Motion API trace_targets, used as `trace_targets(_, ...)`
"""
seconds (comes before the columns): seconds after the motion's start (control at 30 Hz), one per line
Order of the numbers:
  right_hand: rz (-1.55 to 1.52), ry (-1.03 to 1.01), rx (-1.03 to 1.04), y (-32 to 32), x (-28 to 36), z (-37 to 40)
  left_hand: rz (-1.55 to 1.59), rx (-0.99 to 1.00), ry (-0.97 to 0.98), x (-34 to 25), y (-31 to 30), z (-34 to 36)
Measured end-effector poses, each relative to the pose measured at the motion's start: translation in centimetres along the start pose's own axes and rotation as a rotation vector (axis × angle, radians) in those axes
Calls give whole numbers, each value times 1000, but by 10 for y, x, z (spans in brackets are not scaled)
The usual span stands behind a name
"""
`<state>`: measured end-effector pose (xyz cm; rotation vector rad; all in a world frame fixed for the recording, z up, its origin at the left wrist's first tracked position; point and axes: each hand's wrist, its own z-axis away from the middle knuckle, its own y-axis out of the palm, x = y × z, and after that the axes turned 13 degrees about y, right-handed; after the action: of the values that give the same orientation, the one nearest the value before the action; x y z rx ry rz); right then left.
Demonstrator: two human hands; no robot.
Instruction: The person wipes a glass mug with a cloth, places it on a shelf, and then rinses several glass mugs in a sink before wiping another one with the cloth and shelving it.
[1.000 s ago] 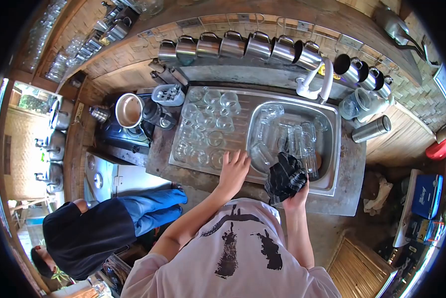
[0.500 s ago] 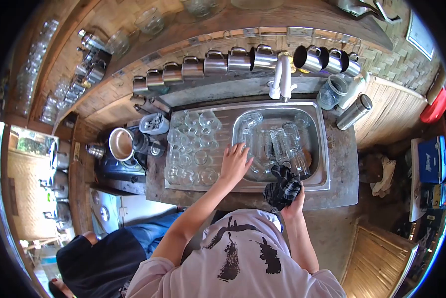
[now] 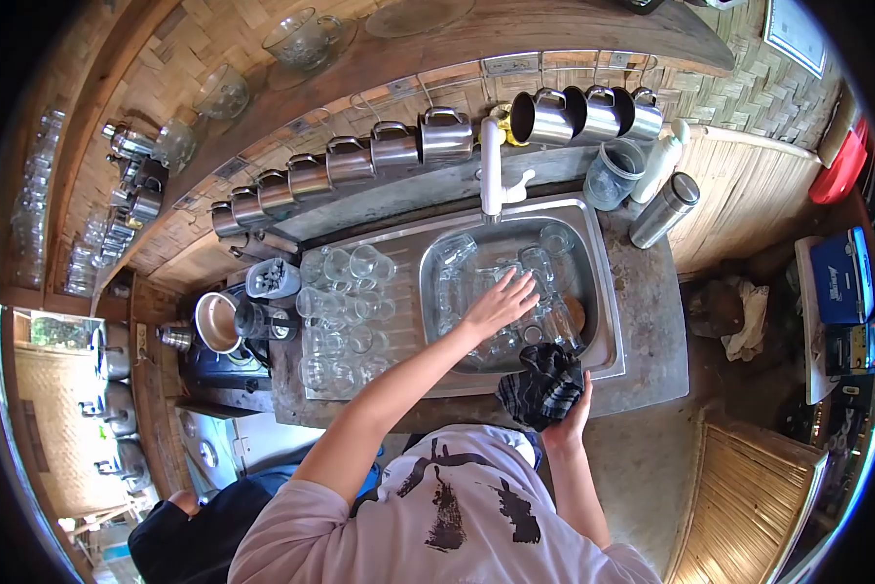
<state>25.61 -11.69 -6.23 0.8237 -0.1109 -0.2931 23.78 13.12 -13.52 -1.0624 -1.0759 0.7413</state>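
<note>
My left hand (image 3: 501, 304) is over the sink basin (image 3: 603, 292), its fingers spread just above or at the glass mugs (image 3: 557, 319) lying in it. Near the basin's front edge, my right hand (image 3: 569, 420) holds a dark striped cloth (image 3: 546, 387), which hides part of its fingers. Clear glasses (image 3: 345, 311) stand in rows on the ridged drainboard, left of the basin. A brown round object (image 3: 575, 311) lies among the mugs at the basin's right side.
A white faucet (image 3: 493, 175) rises behind the basin. Steel mugs (image 3: 394, 148) hang under the wooden shelf (image 3: 379, 73). A steel flask (image 3: 665, 209) and bucket (image 3: 613, 175) stand at the back right. Another person's dark clothing (image 3: 213, 530) shows at lower left.
My left hand has moved right, from the basin's left edge to over the mugs. My right hand still holds the cloth. The camera view has shifted and tilted.
</note>
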Motion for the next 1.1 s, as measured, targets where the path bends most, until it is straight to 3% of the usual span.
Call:
trace_targets(0.1,5,1,0,1,4,-3,65,-78,3,4,15,2)
trace_targets(0.33,34,58,33,4,8,-12,110,-57,-75,-1,21,2)
trace_targets(0.53,61,48,28,2,12,-17,379,-147,-188,0,13,17)
trace_targets(0.63,76,35,34,-3,12,-21,441,-84,-270,-3,4,17)
trace_targets(0.83,152,-3,93,13,7,-5,891,-408,-712,-10,-21,24)
trace_targets(0.87,158,-11,99,14,6,-1,942,-554,-757,-9,-20,26)
trace_targets(0.97,104,-59,142,17,4,6,1764,-613,-1001,-11,-19,35)
trace_targets(1.0,121,-77,198,20,3,9,1904,-622,-1030,-10,-27,38)
trace_targets(1.1,115,-176,238,50,-3,25,2958,-591,-1152,-21,-36,52)
